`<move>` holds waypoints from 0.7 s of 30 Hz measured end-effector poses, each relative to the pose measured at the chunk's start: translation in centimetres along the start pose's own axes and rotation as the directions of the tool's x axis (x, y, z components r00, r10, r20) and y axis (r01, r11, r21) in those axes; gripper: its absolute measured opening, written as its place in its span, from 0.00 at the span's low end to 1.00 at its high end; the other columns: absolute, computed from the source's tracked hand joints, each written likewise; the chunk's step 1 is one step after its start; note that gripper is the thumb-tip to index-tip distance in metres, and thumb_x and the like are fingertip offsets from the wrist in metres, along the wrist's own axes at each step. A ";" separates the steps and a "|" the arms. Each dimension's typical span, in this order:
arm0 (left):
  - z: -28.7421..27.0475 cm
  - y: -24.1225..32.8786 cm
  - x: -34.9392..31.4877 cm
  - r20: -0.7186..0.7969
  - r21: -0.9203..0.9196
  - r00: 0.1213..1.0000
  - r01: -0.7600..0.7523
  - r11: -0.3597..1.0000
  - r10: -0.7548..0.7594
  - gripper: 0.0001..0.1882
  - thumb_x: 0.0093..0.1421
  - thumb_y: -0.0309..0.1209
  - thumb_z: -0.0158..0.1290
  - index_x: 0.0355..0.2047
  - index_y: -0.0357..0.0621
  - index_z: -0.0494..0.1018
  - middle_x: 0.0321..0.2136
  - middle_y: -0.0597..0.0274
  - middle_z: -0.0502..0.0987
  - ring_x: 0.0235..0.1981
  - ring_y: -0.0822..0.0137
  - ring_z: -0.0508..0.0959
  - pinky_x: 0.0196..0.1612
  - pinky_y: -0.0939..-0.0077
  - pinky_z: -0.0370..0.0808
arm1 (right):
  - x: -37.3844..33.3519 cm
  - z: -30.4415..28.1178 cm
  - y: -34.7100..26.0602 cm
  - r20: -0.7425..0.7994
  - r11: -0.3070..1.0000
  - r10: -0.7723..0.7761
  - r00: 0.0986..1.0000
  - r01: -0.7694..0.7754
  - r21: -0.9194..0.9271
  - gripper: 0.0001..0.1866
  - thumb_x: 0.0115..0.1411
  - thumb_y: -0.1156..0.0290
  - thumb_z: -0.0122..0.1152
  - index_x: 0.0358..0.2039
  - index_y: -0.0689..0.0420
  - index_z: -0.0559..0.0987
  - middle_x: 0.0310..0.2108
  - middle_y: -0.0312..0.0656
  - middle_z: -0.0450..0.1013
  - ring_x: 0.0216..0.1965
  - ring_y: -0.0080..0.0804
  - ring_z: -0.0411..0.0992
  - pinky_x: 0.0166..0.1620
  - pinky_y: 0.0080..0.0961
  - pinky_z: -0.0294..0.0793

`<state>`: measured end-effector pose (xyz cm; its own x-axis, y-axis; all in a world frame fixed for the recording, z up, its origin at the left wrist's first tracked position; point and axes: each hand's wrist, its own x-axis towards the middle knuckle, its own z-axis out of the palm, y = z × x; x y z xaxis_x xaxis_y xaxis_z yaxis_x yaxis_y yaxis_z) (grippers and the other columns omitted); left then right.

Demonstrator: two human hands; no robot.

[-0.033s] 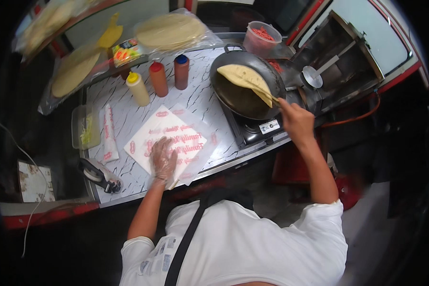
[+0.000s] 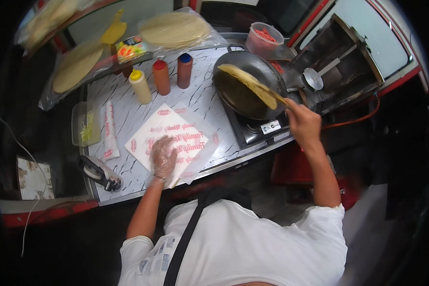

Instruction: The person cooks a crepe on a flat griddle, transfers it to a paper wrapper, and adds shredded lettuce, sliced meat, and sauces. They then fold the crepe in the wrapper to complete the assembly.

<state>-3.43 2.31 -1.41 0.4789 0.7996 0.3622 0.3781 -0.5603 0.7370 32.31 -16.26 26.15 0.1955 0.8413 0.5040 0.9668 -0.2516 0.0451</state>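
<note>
My right hand (image 2: pixel 304 125) is closed round the handle of a thin tan utensil (image 2: pixel 282 98), whose exact kind I cannot make out. The utensil meets a folded flatbread (image 2: pixel 245 82), which stands tilted nearly edge-on in the black wok (image 2: pixel 233 97). The wok sits on a gas stove (image 2: pixel 245 131). In a clear plastic glove, my left hand (image 2: pixel 163 153) lies on a stack of white wrapping papers (image 2: pixel 164 119) with red print. Its fingers are spread a little and hold nothing.
Three squeeze bottles (image 2: pixel 161 78) stand behind the papers. A wrapped roll (image 2: pixel 110 133), a tub of shredded greens (image 2: pixel 86 125) and a tape dispenser (image 2: pixel 97 172) lie at left. Bagged flatbreads (image 2: pixel 176 29) and a bucket of red pieces (image 2: pixel 263 40) are at the back; a ladle (image 2: pixel 314 78) is right.
The flatbread has tipped from showing its broad face to nearly edge-on. My right hand has shifted slightly right and down with the utensil. My left hand stays on the papers.
</note>
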 end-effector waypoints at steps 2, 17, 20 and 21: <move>-1.6 -0.5 0.4 0.038 -0.246 0.993 0.116 0.962 -0.110 0.23 0.58 0.27 0.59 0.55 0.40 0.72 0.55 0.49 0.73 0.58 0.52 0.71 0.64 0.58 0.65 | 0.9 -3.9 -2.6 -0.056 0.956 0.119 0.991 -0.100 0.277 0.17 0.59 0.74 0.65 0.50 0.56 0.83 0.26 0.42 0.79 0.23 0.33 0.76 0.27 0.26 0.71; -7.0 -5.3 2.7 0.385 -0.491 0.685 0.720 0.490 -0.619 0.23 0.62 0.34 0.58 0.53 0.32 0.73 0.46 0.53 0.80 0.45 0.65 0.81 0.47 0.69 0.77 | -10.3 12.8 -14.0 0.849 0.167 0.313 0.426 -0.905 0.392 0.19 0.64 0.66 0.64 0.53 0.59 0.82 0.16 0.32 0.70 0.14 0.17 0.62 0.19 0.20 0.60; -6.8 -6.7 2.9 0.356 -0.240 0.707 0.701 0.672 -0.610 0.20 0.58 0.31 0.57 0.49 0.33 0.77 0.40 0.52 0.83 0.39 0.64 0.82 0.44 0.70 0.77 | -10.8 12.2 -12.1 0.850 0.245 0.319 0.419 -0.903 0.353 0.18 0.63 0.65 0.64 0.51 0.57 0.83 0.15 0.32 0.70 0.15 0.17 0.63 0.20 0.21 0.60; -6.8 -6.9 3.0 0.343 -0.221 0.711 0.696 0.683 -0.613 0.20 0.57 0.31 0.57 0.48 0.33 0.78 0.38 0.51 0.84 0.37 0.62 0.82 0.43 0.70 0.76 | -10.8 12.0 -11.7 0.846 0.264 0.319 0.427 -0.897 0.354 0.17 0.63 0.65 0.64 0.51 0.56 0.83 0.15 0.32 0.70 0.15 0.17 0.63 0.20 0.21 0.60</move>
<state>-9.94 10.01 -1.52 0.3810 0.8382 -0.3902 0.4166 0.2211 0.8818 20.87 -16.66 9.79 0.5314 0.6840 -0.4998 0.1385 -0.6522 -0.7453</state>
